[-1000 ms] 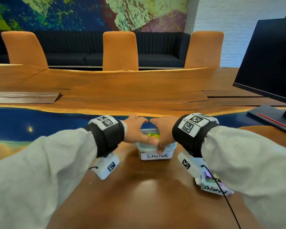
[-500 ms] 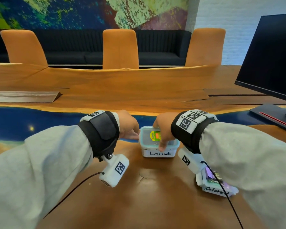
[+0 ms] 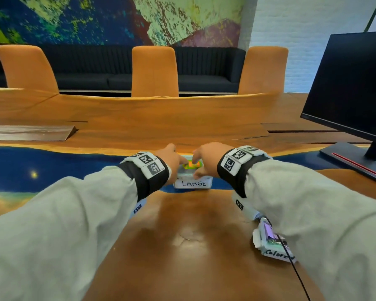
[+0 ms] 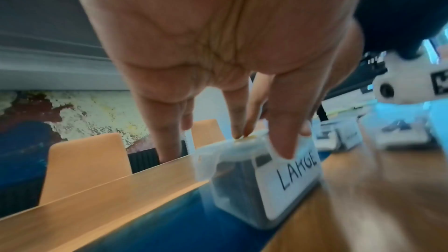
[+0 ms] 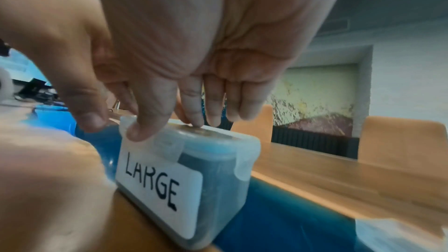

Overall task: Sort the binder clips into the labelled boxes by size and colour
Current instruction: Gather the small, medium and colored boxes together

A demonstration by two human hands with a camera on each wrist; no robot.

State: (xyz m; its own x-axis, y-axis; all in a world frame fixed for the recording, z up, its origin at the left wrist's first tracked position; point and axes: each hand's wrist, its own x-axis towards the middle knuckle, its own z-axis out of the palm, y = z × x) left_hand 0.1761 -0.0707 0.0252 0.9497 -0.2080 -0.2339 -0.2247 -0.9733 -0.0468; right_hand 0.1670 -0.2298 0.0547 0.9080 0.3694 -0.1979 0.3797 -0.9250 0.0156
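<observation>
A clear plastic box labelled LARGE [image 3: 192, 183] stands at the edge of the table's blue strip, with its lid on and a green and orange sticker [image 3: 191, 165] on top. Dark clips show dimly through its wall [image 4: 232, 177] [image 5: 218, 175]. My left hand [image 3: 175, 161] [image 4: 260, 141] presses straight fingers down on the lid, thumb over the front edge. My right hand [image 3: 201, 168] [image 5: 167, 128] presses from the other side, thumb [image 5: 140, 129] on the front latch and fingertips on the lid top. A second box marked Colored [image 3: 271, 242] lies near my right forearm.
A dark monitor [image 3: 345, 83] on its stand occupies the right of the wooden table [image 3: 182, 246]. Several more small labelled boxes [image 4: 346, 137] show blurred to the right in the left wrist view. Orange chairs [image 3: 154, 70] and a dark sofa stand behind the table.
Half a second ago my left hand was off to the left side of the box; it is back on the lid now. My right hand has stayed on the lid.
</observation>
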